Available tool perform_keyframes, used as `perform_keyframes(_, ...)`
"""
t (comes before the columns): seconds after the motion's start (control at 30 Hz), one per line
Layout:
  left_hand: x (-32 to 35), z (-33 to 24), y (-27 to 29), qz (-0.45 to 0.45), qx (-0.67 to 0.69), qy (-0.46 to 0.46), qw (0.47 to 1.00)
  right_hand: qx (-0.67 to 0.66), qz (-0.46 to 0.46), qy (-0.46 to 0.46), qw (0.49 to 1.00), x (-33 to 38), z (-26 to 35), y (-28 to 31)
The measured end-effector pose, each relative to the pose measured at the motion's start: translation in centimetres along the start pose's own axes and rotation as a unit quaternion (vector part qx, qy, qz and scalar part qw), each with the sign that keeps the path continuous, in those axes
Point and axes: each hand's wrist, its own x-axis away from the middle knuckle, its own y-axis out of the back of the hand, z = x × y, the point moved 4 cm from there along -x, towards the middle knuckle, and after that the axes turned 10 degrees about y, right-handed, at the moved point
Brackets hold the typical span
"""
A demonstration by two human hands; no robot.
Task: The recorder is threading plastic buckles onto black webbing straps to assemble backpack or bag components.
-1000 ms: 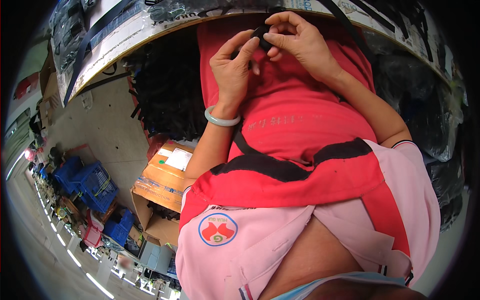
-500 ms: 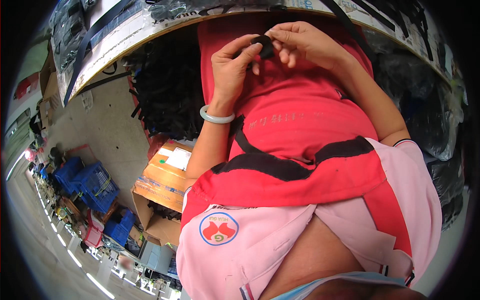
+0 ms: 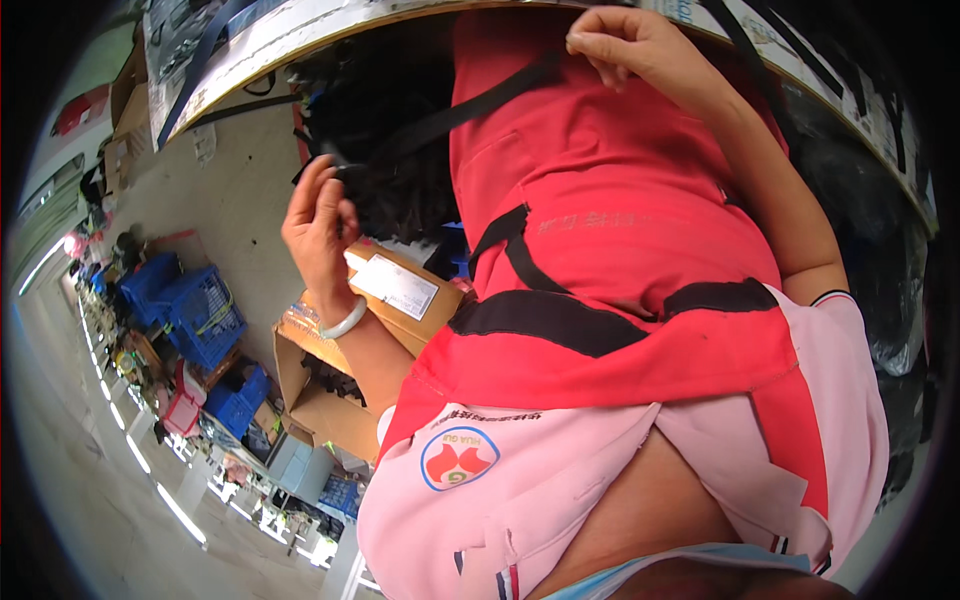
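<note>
A black webbing strap (image 3: 465,112) stretches across the front of my red apron (image 3: 620,150), slanting from upper right down to the left. At its left end, my left hand (image 3: 320,230), with a pale bangle on the wrist, is closed on it. A small dark piece at those fingertips is blurred, and I cannot make out its shape. My right hand (image 3: 640,55) is up near the table edge, thumb and fingers pinched at the strap's other end. The fingers hide most of what they grip there.
A worktable edge (image 3: 330,40) curves across the top, with black straps and plastic on it. Below it lies a dark heap (image 3: 400,195). Cardboard boxes (image 3: 400,310) stand by my left forearm, blue crates (image 3: 200,315) farther left. Black plastic bags (image 3: 850,200) are on the right.
My hands were together over the apron with a small black bundle. The left hand has swung out left and down, and the black strap now runs extended between the hands.
</note>
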Motion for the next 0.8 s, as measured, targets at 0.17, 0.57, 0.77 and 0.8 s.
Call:
perform_keyframes(0.17, -1.3, 2.9, 1.8, -0.036, 0.190, -0.016, 0.981, -0.001, 0.066, 0.005, 0.998, 0.3, -1.5, -2.9)
perform_keyframes(0.57, -0.5, 0.6, -21.6, 0.281, 0.162, -0.046, 0.945, -0.145, 0.026, -0.065, 0.987, 1.9, -1.8, -2.5)
perform_keyframes(0.77, -1.0, 2.7, -21.6, 0.282, -0.032, -0.001, 0.959, -0.118, -0.008, -0.090, 0.989, 2.8, -3.1, -1.4)
perform_keyframes(0.8, -0.9, 2.9, -21.7, 0.290, -0.021, 0.013, 0.957, -0.109, -0.003, -0.077, 0.991, 3.1, -2.9, -1.2)
